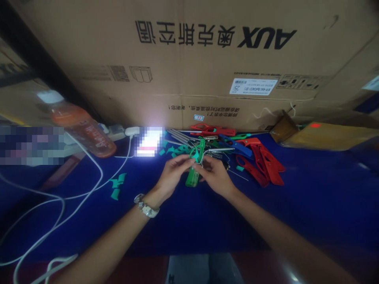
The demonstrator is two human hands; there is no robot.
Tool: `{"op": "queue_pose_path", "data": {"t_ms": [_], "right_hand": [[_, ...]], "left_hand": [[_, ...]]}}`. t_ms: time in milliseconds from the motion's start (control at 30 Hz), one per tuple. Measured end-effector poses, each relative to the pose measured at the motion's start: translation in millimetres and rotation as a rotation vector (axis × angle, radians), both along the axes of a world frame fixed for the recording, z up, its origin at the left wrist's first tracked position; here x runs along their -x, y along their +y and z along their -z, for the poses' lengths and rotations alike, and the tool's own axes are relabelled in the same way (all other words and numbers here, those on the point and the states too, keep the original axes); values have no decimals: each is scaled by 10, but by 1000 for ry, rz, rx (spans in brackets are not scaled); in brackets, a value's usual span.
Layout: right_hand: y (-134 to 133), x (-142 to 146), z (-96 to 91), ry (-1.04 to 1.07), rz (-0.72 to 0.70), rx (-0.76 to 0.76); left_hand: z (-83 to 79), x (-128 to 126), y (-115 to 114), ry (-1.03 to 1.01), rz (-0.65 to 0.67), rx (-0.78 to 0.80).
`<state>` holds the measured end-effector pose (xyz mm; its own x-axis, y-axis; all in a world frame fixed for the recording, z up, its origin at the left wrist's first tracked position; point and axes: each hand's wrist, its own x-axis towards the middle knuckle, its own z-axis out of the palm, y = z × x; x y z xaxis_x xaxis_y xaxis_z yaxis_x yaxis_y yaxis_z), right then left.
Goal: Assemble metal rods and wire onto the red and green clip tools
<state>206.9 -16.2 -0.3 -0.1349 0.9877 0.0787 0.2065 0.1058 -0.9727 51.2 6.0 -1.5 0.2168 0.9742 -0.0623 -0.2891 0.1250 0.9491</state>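
A green lighter casing [192, 176], long and partly see-through, stands between my two hands over the blue tabletop. My left hand [173, 173] is closed, pinching a small teal plastic piece [195, 155] against the casing. From the other side my right hand [216, 172] grips the casing, with its thumb close to the teal piece. Thin pale wire shows at the fingertips. Behind the hands lies a pile of teal pieces [181, 150], metal rods [180, 137] and other small parts. Right of it are several red lighter casings [266, 161] and a blue casing [238, 146].
A large cardboard box [177, 86] stands along the back. On the left are an orange drink bottle [85, 128], a blurred bright screen [149, 141], white cables [97, 169] and loose teal pieces [118, 183]. A yellow packet [331, 136] lies at the right.
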Motion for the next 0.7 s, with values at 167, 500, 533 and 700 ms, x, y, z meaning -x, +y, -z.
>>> {"op": "queue_pose_path", "data": {"t_ms": [167, 500, 533, 700], "right_hand": [[28, -50, 62, 58, -62, -24], [69, -113, -24, -31, -178, -51], [72, -113, -27, -36, -176, -50], [80, -110, -38, -35, -203, -53]], "left_hand": [[3, 41, 22, 97, 54, -70], [-4, 75, 69, 181, 48, -100], [4, 80, 74, 159, 60, -78], [6, 131, 108, 168, 167, -65]]}}
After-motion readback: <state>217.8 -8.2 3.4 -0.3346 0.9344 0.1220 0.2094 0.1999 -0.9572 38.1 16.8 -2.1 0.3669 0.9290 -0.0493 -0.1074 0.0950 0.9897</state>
